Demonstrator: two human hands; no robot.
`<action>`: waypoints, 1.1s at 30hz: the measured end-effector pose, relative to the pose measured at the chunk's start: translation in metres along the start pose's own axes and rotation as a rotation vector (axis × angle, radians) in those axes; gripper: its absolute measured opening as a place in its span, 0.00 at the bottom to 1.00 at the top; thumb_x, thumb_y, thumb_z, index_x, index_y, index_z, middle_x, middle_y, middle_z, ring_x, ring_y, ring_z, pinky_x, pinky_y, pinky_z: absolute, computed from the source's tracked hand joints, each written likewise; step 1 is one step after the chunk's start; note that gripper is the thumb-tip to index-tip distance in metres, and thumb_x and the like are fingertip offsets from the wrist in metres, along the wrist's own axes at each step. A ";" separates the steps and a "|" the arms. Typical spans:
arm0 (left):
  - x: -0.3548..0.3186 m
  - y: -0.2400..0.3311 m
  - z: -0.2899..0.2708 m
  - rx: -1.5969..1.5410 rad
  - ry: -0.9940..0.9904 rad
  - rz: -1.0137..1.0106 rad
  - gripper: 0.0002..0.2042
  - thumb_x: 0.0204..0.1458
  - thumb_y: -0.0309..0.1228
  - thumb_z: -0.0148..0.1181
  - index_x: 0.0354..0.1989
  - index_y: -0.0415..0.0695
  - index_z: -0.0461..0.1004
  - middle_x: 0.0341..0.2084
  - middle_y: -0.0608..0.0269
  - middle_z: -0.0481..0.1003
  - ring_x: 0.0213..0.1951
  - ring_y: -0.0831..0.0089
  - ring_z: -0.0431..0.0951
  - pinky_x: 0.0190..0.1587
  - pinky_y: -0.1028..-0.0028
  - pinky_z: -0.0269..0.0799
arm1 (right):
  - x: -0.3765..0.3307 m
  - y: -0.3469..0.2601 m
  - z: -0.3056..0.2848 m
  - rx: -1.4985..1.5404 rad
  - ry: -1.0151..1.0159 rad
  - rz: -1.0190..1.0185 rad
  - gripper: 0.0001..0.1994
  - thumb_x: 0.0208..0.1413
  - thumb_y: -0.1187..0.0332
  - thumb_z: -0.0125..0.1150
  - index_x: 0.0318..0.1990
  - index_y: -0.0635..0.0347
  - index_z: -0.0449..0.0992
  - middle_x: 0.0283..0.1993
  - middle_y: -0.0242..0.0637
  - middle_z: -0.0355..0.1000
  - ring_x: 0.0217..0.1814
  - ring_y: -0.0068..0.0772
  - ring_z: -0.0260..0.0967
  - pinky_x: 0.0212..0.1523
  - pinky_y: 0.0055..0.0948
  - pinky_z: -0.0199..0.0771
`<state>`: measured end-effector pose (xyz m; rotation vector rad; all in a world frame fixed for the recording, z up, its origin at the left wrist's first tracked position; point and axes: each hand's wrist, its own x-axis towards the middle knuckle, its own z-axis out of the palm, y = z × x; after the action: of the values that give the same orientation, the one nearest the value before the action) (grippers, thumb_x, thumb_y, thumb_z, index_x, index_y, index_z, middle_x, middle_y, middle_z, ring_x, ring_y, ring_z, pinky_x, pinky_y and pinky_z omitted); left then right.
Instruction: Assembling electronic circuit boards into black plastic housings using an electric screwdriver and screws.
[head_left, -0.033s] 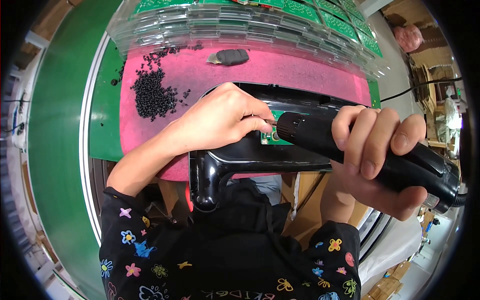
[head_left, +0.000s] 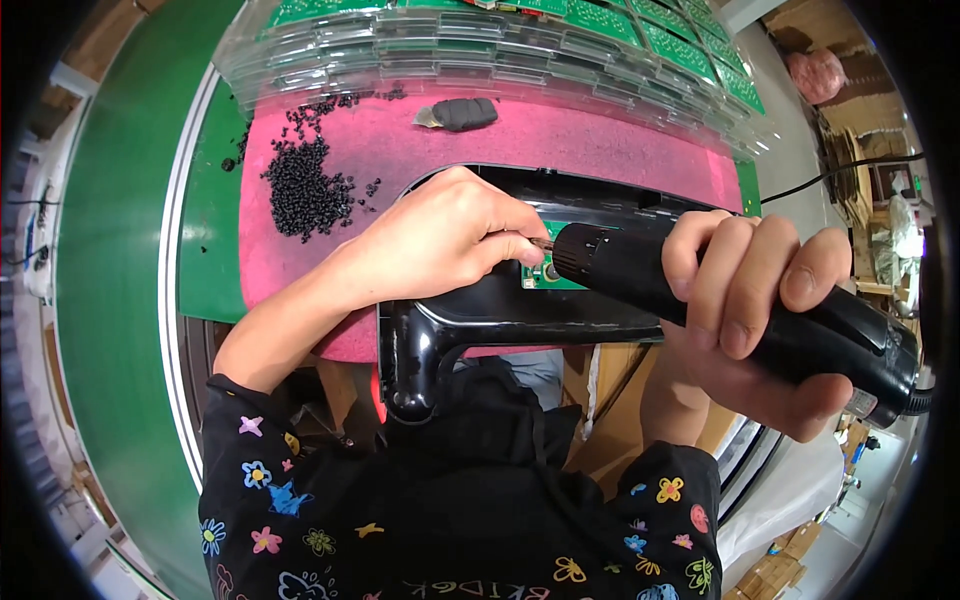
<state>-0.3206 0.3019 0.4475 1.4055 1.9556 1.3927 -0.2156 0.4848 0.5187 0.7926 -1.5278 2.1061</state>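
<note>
1. Head view: small black parts (head_left: 308,190) lie heaped on the pink mat (head_left: 640,140).
2. Left hand (head_left: 450,238) pinches the tip of the black power screwdriver (head_left: 625,272), over a green circuit board (head_left: 568,283) inside the black housing (head_left: 412,365).
3. Right hand (head_left: 755,300) grips the screwdriver's body (fingers wrapped around it).

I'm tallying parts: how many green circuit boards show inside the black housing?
1. The green circuit board lies inside the black housing, partly covered by the left hand and black power driver; any others beneath would be hidden.

black screwdriver (head_left: 632,272), green circuit board (head_left: 555,283), pink mat (head_left: 600,135)
</note>
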 end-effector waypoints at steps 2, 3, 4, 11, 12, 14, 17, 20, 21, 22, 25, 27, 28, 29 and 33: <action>0.004 0.004 -0.003 -0.142 -0.143 -0.149 0.05 0.54 0.22 0.61 0.36 0.32 0.76 0.26 0.53 0.80 0.25 0.66 0.80 0.30 0.69 0.75 | -0.001 -0.001 -0.001 -0.006 -0.004 -0.001 0.26 0.52 0.43 0.65 0.43 0.54 0.65 0.25 0.24 0.67 0.21 0.19 0.62 0.31 0.26 0.63; 0.004 -0.002 0.000 -0.143 -0.146 -0.146 0.05 0.54 0.22 0.61 0.36 0.32 0.76 0.26 0.53 0.80 0.25 0.66 0.80 0.30 0.69 0.75 | -0.001 -0.002 -0.002 -0.031 0.004 0.017 0.26 0.52 0.43 0.65 0.43 0.54 0.65 0.25 0.24 0.66 0.20 0.19 0.61 0.30 0.26 0.63; 0.000 -0.008 0.005 -0.054 -0.083 -0.074 0.05 0.54 0.22 0.61 0.35 0.33 0.76 0.27 0.53 0.80 0.26 0.63 0.80 0.31 0.68 0.75 | -0.001 -0.001 -0.002 -0.046 0.007 0.037 0.26 0.52 0.43 0.64 0.42 0.55 0.65 0.24 0.24 0.66 0.19 0.18 0.60 0.30 0.27 0.63; -0.003 -0.006 0.008 0.110 0.112 -0.020 0.09 0.59 0.28 0.57 0.32 0.33 0.73 0.24 0.47 0.74 0.30 0.48 0.76 0.34 0.61 0.71 | -0.010 0.020 -0.006 -0.216 0.168 0.224 0.24 0.54 0.46 0.60 0.42 0.59 0.65 0.22 0.29 0.63 0.18 0.23 0.57 0.27 0.29 0.58; -0.002 -0.004 0.007 0.109 0.114 -0.020 0.09 0.59 0.28 0.57 0.32 0.33 0.73 0.24 0.47 0.74 0.30 0.48 0.76 0.34 0.61 0.71 | -0.010 0.021 -0.007 -0.210 0.174 0.229 0.24 0.54 0.47 0.60 0.42 0.59 0.65 0.22 0.29 0.63 0.18 0.23 0.57 0.27 0.29 0.58; -0.001 0.003 0.004 0.161 0.048 -0.099 0.12 0.61 0.31 0.55 0.31 0.33 0.71 0.22 0.47 0.71 0.28 0.46 0.75 0.33 0.59 0.70 | -0.010 0.024 -0.008 -0.206 0.187 0.222 0.23 0.54 0.48 0.60 0.42 0.59 0.65 0.22 0.30 0.63 0.18 0.23 0.57 0.27 0.29 0.59; -0.002 0.004 0.004 0.140 0.065 -0.150 0.13 0.62 0.32 0.54 0.29 0.34 0.70 0.22 0.47 0.70 0.29 0.45 0.74 0.34 0.58 0.69 | -0.009 0.028 -0.012 -0.197 0.165 0.237 0.23 0.54 0.48 0.59 0.42 0.60 0.65 0.22 0.30 0.63 0.18 0.23 0.57 0.27 0.29 0.59; -0.003 0.000 0.009 0.128 0.163 -0.082 0.12 0.61 0.31 0.55 0.29 0.34 0.71 0.26 0.48 0.72 0.32 0.46 0.75 0.36 0.58 0.70 | -0.007 0.033 -0.009 -0.191 0.173 0.247 0.23 0.54 0.48 0.59 0.41 0.60 0.65 0.21 0.30 0.63 0.18 0.23 0.57 0.26 0.28 0.59; -0.005 -0.003 0.010 0.128 0.166 -0.086 0.12 0.61 0.31 0.55 0.29 0.34 0.71 0.26 0.48 0.72 0.32 0.46 0.75 0.36 0.58 0.70 | -0.005 0.033 -0.007 -0.188 0.170 0.250 0.23 0.54 0.48 0.59 0.41 0.60 0.65 0.21 0.30 0.63 0.18 0.23 0.57 0.26 0.28 0.59; -0.005 -0.007 0.011 0.171 0.156 -0.056 0.10 0.59 0.30 0.56 0.30 0.35 0.72 0.28 0.49 0.73 0.33 0.47 0.75 0.37 0.58 0.70 | -0.003 0.033 -0.005 -0.207 0.154 0.257 0.23 0.54 0.49 0.60 0.41 0.61 0.65 0.21 0.30 0.63 0.18 0.23 0.57 0.25 0.27 0.59; -0.007 -0.010 0.010 0.227 0.100 -0.014 0.07 0.56 0.28 0.59 0.33 0.36 0.74 0.30 0.50 0.75 0.35 0.49 0.76 0.38 0.58 0.72 | 0.000 0.037 -0.005 -0.208 0.107 0.261 0.23 0.54 0.49 0.61 0.40 0.61 0.64 0.21 0.29 0.63 0.18 0.21 0.57 0.24 0.25 0.58; -0.007 -0.012 0.009 0.238 0.053 0.000 0.07 0.55 0.28 0.61 0.35 0.36 0.75 0.31 0.51 0.75 0.35 0.49 0.76 0.39 0.58 0.72 | 0.002 0.039 -0.008 -0.197 0.048 0.293 0.23 0.54 0.49 0.61 0.39 0.61 0.64 0.21 0.29 0.63 0.18 0.20 0.56 0.23 0.24 0.58; -0.008 -0.011 0.008 0.248 0.045 0.003 0.07 0.54 0.28 0.61 0.36 0.37 0.76 0.31 0.52 0.75 0.35 0.50 0.77 0.39 0.58 0.72 | 0.003 0.041 -0.008 -0.187 0.053 0.285 0.23 0.54 0.50 0.62 0.40 0.62 0.65 0.21 0.29 0.63 0.18 0.20 0.56 0.23 0.24 0.57; -0.009 -0.011 0.008 0.259 0.037 0.006 0.07 0.53 0.28 0.62 0.37 0.37 0.76 0.31 0.52 0.75 0.35 0.50 0.77 0.39 0.58 0.72 | 0.005 0.042 -0.009 -0.184 0.050 0.286 0.23 0.54 0.50 0.62 0.40 0.62 0.65 0.21 0.29 0.63 0.18 0.20 0.56 0.23 0.24 0.57; -0.008 -0.010 0.010 0.282 0.035 -0.021 0.07 0.54 0.28 0.61 0.36 0.37 0.76 0.29 0.53 0.75 0.35 0.51 0.77 0.38 0.58 0.73 | 0.010 0.044 -0.012 -0.137 0.033 0.358 0.23 0.53 0.51 0.63 0.42 0.62 0.65 0.21 0.29 0.63 0.18 0.20 0.56 0.22 0.24 0.57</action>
<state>-0.3147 0.2999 0.4327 1.4820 2.2525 1.1734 -0.2528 0.4828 0.4909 0.4595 -1.8865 2.2113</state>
